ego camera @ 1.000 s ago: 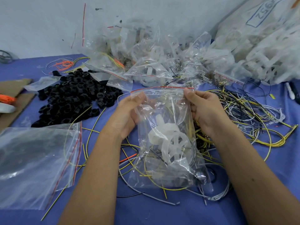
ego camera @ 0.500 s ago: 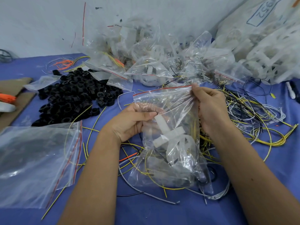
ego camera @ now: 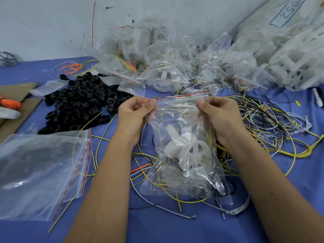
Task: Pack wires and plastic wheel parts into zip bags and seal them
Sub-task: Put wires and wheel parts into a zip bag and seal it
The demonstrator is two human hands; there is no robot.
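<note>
Left hand point(ego camera: 135, 114) back up at zip bag point(ego camera: 184, 146) mouth, off body; right hand point(ego camera: 220, 116) opposite. Both pinch zip strip point(ego camera: 180, 97) corners, taut, centre-near. Wheel part point(ego camera: 191, 151), wires inside. Sealing likely next.

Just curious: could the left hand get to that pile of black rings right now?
Probably not yet: the left hand is pinching the zip bag. Once freed, the black rings lie close, unobstructed.

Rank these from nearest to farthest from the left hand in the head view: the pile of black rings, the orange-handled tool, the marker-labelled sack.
From the left hand:
1. Pile of black rings, just to its left on the blue cloth.
2. Orange-handled tool, at the far left edge on cardboard.
3. Marker-labelled sack, top right corner, beyond the right hand.
</note>
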